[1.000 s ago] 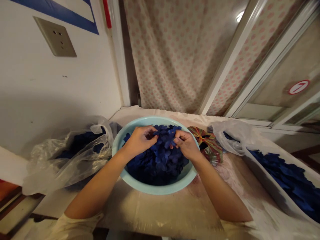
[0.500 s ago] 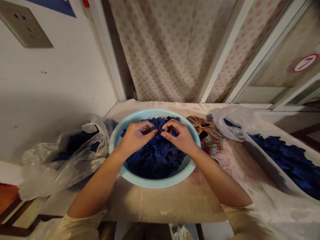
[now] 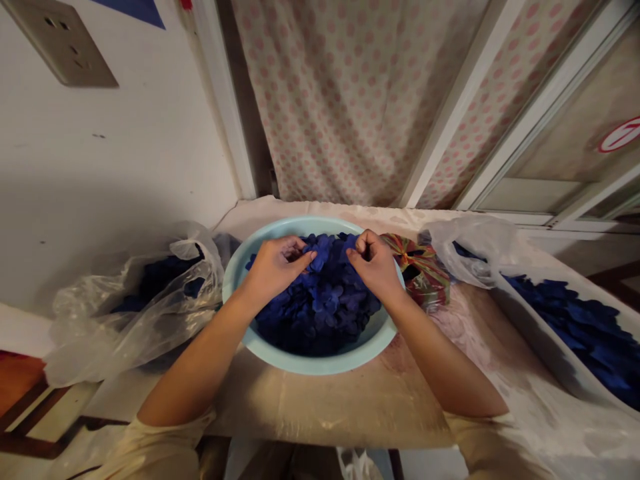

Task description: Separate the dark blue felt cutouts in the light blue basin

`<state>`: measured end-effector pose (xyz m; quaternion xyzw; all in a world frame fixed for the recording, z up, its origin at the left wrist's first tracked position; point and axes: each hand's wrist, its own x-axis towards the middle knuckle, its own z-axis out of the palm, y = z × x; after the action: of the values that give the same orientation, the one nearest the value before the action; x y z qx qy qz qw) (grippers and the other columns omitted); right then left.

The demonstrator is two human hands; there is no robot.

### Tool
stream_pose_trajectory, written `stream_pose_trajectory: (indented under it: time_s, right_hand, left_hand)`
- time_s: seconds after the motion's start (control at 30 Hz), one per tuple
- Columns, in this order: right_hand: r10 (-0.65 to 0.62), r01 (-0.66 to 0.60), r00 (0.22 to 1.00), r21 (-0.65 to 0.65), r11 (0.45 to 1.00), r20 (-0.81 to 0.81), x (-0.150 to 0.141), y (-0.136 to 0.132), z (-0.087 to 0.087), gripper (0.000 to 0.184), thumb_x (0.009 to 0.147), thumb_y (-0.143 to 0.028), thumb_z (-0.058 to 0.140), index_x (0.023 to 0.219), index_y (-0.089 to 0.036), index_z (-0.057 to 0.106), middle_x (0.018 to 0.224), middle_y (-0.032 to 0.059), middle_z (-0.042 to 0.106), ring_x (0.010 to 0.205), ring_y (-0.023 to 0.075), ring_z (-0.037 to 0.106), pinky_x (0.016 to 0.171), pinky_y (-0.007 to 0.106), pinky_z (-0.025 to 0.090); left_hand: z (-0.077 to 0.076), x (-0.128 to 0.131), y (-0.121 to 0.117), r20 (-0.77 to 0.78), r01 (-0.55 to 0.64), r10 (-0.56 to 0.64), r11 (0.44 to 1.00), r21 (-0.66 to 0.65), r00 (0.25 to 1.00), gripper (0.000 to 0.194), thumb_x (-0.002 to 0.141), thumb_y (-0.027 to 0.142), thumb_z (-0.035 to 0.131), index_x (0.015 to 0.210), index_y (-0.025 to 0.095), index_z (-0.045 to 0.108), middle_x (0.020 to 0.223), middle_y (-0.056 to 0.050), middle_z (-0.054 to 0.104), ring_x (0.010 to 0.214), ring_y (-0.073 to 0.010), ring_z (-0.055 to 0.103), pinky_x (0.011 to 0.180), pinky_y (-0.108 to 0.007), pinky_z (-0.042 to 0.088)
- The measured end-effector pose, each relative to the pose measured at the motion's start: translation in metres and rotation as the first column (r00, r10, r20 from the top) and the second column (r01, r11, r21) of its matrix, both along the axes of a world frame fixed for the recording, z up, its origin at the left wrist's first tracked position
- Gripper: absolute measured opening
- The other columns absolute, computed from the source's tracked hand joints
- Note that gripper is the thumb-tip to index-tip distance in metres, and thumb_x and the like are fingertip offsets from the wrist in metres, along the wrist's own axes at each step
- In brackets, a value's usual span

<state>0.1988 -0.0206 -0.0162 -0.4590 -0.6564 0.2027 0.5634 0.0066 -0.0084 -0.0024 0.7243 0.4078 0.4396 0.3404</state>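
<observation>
A pale blue basin (image 3: 320, 365) stands on the table, with a heap of dark blue flower-shaped petal pieces (image 3: 320, 310) in it. My left hand (image 3: 275, 268) is over the heap's left side, thumb and fingers pinched on a blue petal piece (image 3: 320, 253). Across from it, my right hand (image 3: 376, 265) is closed at the heap's upper right, its thumb and index finger pressed together. What it pinches, if anything, blends into the blue behind.
To the left, a clear plastic bag (image 3: 125, 350) holds dark blue pieces. At right are a red-green patterned bundle (image 3: 433, 283), another plastic bag (image 3: 470, 233) and a white box (image 3: 540, 350) with more blue pieces. A dotted curtain (image 3: 340, 100) hangs behind the table.
My hands have moved apart: the right one has drawn away to the right, its fingers curled tighter. The left remains near the same spot with a blue petal piece. The view has shifted slightly.
</observation>
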Motion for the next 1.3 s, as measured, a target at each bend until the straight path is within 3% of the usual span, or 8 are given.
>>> stream_pose_trajectory:
  time_s: [0.1,0.23,0.43,0.6,0.77,0.97,1.17,1.3]
  right_hand:
    - [0.101,-0.108,0.992,0.101,0.989,0.074,-0.007,-0.007,0.004,0.017,0.077,-0.021,0.056,0.068,-0.020,0.043,0.065,-0.0030,0.040,0.059,0.0103,0.039,0.057,0.025,0.032]
    - [0.335,-0.344,0.932,0.051,0.938,0.139,-0.011,-0.012,0.006,0.013,0.078,-0.029,0.061,0.074,-0.019,0.053,0.074,0.0007,0.051,0.068,0.0125,0.049,0.060,0.026,0.038]
    - [0.434,-0.434,0.900,-0.014,0.901,0.037,-0.008,-0.009,0.004,0.019,0.075,-0.034,0.064,0.072,-0.020,0.052,0.071,0.0000,0.052,0.066,0.0123,0.050,0.061,0.026,0.040]
    - [0.471,-0.474,0.880,-0.057,0.879,-0.063,-0.009,-0.010,0.002,0.021,0.073,-0.034,0.066,0.079,-0.021,0.050,0.071,-0.0015,0.050,0.061,0.0102,0.048,0.056,0.023,0.041]
    - [0.391,-0.391,0.920,-0.044,0.919,-0.001,-0.010,-0.012,0.002,0.015,0.081,-0.033,0.057,0.077,-0.021,0.050,0.069,-0.0012,0.049,0.055,0.0089,0.045,0.050,0.023,0.039]
    - [0.404,-0.399,0.912,-0.066,0.914,0.075,-0.009,-0.011,0.001,0.018,0.083,-0.035,0.055,0.073,-0.020,0.050,0.070,0.0002,0.049,0.058,0.0102,0.046,0.052,0.023,0.040]
    - [0.476,-0.490,0.869,-0.105,0.865,-0.135,-0.008,-0.012,0.000,0.024,0.085,-0.045,0.047,0.079,-0.022,0.043,0.076,0.0004,0.044,0.062,0.0115,0.048,0.056,0.025,0.046]
    - [0.491,-0.507,0.859,-0.107,0.855,-0.142,-0.006,-0.013,0.003,0.030,0.083,-0.049,0.048,0.075,-0.021,0.040,0.074,0.0002,0.044,0.065,0.0126,0.048,0.060,0.027,0.044]
  left_hand:
    - [0.003,0.003,-0.005,-0.008,0.048,-0.049,0.999,-0.021,0.999,0.021,0.074,0.034,0.062,0.067,0.016,0.053,0.058,0.003,0.055,0.051,-0.0096,0.057,0.050,-0.020,0.045]
    - [0.009,0.006,-0.014,-0.013,0.140,-0.142,0.987,-0.075,0.990,0.019,0.074,0.030,0.061,0.066,0.015,0.052,0.055,0.004,0.056,0.051,-0.0097,0.058,0.049,-0.019,0.045]
    - [0.011,0.005,-0.017,-0.003,0.230,-0.232,0.968,-0.103,0.973,0.016,0.074,0.028,0.061,0.067,0.015,0.054,0.056,0.002,0.061,0.053,-0.0104,0.060,0.052,-0.020,0.048]
    - [0.010,0.004,-0.016,-0.001,0.274,-0.276,0.956,-0.109,0.961,0.016,0.076,0.027,0.060,0.067,0.015,0.055,0.058,0.001,0.062,0.055,-0.0098,0.060,0.053,-0.019,0.048]
    - [0.009,0.005,-0.016,0.010,0.246,-0.246,0.961,-0.128,0.969,0.021,0.072,0.031,0.065,0.065,0.015,0.053,0.057,0.002,0.060,0.054,-0.0106,0.060,0.051,-0.020,0.048]
    - [0.008,0.004,-0.015,-0.010,0.257,-0.260,0.958,-0.126,0.966,0.023,0.072,0.031,0.066,0.065,0.015,0.051,0.056,0.002,0.059,0.053,-0.0096,0.058,0.050,-0.019,0.044]
    - [0.010,0.003,-0.012,0.028,0.248,-0.246,0.965,-0.090,0.969,0.022,0.077,0.034,0.060,0.070,0.016,0.049,0.060,0.003,0.059,0.057,-0.0093,0.058,0.055,-0.020,0.046]
    - [0.010,0.002,-0.010,0.010,0.205,-0.205,0.978,-0.043,0.979,0.020,0.081,0.034,0.055,0.075,0.017,0.047,0.060,0.004,0.056,0.056,-0.0088,0.056,0.053,-0.019,0.043]
